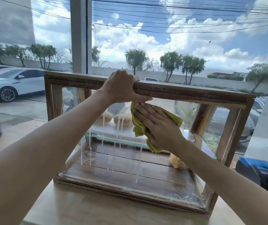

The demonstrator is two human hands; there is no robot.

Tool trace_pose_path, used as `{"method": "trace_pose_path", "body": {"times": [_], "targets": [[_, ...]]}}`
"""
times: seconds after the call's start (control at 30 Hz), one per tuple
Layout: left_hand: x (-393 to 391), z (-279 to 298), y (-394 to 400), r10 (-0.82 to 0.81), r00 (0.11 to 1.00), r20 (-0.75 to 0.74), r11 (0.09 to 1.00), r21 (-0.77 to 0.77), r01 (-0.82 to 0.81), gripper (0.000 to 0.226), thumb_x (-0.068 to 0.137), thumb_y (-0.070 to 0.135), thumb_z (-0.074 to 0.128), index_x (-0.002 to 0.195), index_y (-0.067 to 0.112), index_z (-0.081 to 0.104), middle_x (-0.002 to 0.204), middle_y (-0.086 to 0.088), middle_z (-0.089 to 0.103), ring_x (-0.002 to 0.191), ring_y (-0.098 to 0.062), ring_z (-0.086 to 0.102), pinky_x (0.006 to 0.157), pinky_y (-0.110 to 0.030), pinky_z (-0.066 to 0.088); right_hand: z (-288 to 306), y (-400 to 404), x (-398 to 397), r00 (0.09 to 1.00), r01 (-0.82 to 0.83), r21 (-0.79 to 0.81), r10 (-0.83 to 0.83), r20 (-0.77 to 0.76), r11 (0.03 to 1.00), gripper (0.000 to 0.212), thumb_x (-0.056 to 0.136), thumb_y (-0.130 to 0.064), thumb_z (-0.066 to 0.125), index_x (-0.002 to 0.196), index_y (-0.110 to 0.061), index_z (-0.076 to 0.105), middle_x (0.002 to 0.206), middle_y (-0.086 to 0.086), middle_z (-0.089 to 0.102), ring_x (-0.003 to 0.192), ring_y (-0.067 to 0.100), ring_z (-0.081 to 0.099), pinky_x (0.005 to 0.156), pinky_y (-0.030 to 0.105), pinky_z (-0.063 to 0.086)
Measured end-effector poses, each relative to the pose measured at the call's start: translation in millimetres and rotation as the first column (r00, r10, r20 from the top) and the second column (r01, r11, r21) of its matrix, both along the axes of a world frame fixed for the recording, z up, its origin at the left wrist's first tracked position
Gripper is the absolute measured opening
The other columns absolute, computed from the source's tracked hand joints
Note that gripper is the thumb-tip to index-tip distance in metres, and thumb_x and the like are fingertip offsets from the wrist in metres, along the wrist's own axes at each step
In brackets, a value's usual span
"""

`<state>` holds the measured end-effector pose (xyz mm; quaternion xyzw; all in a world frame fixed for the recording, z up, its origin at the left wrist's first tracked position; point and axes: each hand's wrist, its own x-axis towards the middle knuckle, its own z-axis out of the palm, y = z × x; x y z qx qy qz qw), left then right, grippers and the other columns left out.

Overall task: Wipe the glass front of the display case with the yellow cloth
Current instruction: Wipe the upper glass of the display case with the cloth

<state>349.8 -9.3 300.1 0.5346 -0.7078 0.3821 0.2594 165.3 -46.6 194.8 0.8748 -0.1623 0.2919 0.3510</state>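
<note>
A wooden-framed display case (186, 92) stands on a light counter, its glass front (123, 161) facing me with white streaks of liquid running down it. My left hand (122, 86) grips the top rail of the case, fingers over the top and thumb on the front. My right hand (157, 125) lies flat, pressing the yellow cloth (140, 125) against the upper middle of the glass. The cloth bunches out from under the palm at the left and bottom.
Two sesame buns (122, 120) sit on a glass shelf inside the case, another bread piece (176, 161) lower right. The pale counter (84, 210) extends in front. A dark device with a blue part (259, 172) stands at right. A large window lies behind.
</note>
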Motion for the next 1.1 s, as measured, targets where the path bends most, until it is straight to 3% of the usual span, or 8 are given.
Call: {"method": "trace_pose_path", "body": {"times": [0.23,0.57,0.63,0.7,0.77,0.83,0.97,1.1], "targets": [[-0.7,0.0,-0.5,0.006,1.000,-0.011,1.000,0.021,-0.006,0.089,0.060,0.089,0.038,0.091,0.013,0.072,0.065,0.001,0.068,0.059,-0.015,0.064,0.071,-0.031,0.057,-54.3,-3.1,2.1,0.997,-0.015,-0.019,0.013,-0.070,1.000,0.055,0.090,-0.016,0.043,0.144,-0.009,0.036,0.152,0.007,0.031,0.142,0.021,0.027,0.116,0.039,0.028],[-2.0,-1.4,-0.5,0.013,1.000,-0.015,1.000,0.015,-0.013,0.094,0.056,0.090,0.027,0.091,0.015,0.073,0.067,0.001,0.069,0.062,-0.014,0.065,0.070,-0.032,0.057,-183.6,-4.2,-1.3,0.911,0.014,0.001,-0.012,-0.413,1.000,0.053,0.090,-0.019,0.037,0.143,-0.017,0.042,0.150,-0.001,0.036,0.139,0.012,0.033,0.114,0.029,0.019],[-2.2,-1.8,0.0,0.009,1.000,-0.029,1.000,0.014,-0.009,0.094,0.056,0.090,0.028,0.090,0.015,0.073,0.065,0.002,0.069,0.059,-0.014,0.064,0.068,-0.030,0.057,-204.4,-4.7,-6.1,0.879,0.001,-0.035,-0.018,-0.476,0.999,0.053,0.090,-0.020,0.040,0.143,-0.021,0.042,0.151,-0.004,0.035,0.139,0.010,0.031,0.115,0.030,0.017],[-2.2,-2.0,0.8,0.006,1.000,-0.030,1.000,0.018,-0.005,0.093,0.057,0.090,0.029,0.090,0.015,0.073,0.063,0.003,0.068,0.057,-0.013,0.063,0.067,-0.028,0.057,-211.4,-4.0,-12.5,0.870,-0.039,-0.039,0.015,-0.493,0.998,0.051,0.088,-0.022,0.050,0.139,-0.024,0.047,0.148,-0.008,0.040,0.136,0.007,0.036,0.114,0.027,0.025],[-2.6,-3.1,1.0,0.010,0.999,-0.034,1.000,0.014,-0.009,0.093,0.057,0.090,0.030,0.090,0.015,0.073,0.062,0.003,0.068,0.056,-0.013,0.063,0.067,-0.028,0.056,-205.7,-1.5,-17.8,0.888,-0.120,-0.026,0.095,-0.450,0.992,0.039,0.093,-0.022,0.052,0.132,-0.025,0.056,0.141,-0.008,0.050,0.129,0.008,0.047,0.109,0.026,0.036],[-3.4,-3.7,0.1,0.024,0.999,-0.024,1.000,0.003,-0.024,0.093,0.057,0.091,0.031,0.090,0.015,0.073,0.061,0.003,0.067,0.056,-0.012,0.062,0.067,-0.027,0.056,-186.0,3.2,-20.5,0.937,-0.184,0.026,0.183,-0.297,0.983,0.035,0.099,-0.014,0.040,0.125,-0.020,0.063,0.135,-0.004,0.057,0.121,0.012,0.055,0.101,0.027,0.042],[-1.3,-3.9,-2.1,0.042,0.999,-0.020,0.999,0.002,-0.042,0.095,0.057,0.091,0.026,0.092,0.016,0.072,0.062,0.003,0.067,0.057,-0.012,0.061,0.068,-0.028,0.056,-109.9,5.6,-21.8,0.950,-0.289,-0.076,0.296,0.099,0.954,0.038,0.091,-0.005,0.056,0.129,-0.012,0.057,0.139,0.005,0.049,0.127,0.017,0.047,0.107,0.029,0.034],[-1.5,-2.8,-2.0,0.040,0.999,-0.021,0.999,0.015,-0.039,0.096,0.056,0.092,0.026,0.094,0.016,0.072,0.065,0.002,0.068,0.061,-0.014,0.065,0.071,-0.032,0.057,-35.9,-3.7,-13.5,0.942,-0.150,-0.143,0.185,0.280,0.978,0.039,0.094,-0.002,0.048,0.132,-0.006,0.054,0.139,0.012,0.048,0.132,0.027,0.045,0.104,0.038,0.038]]}}
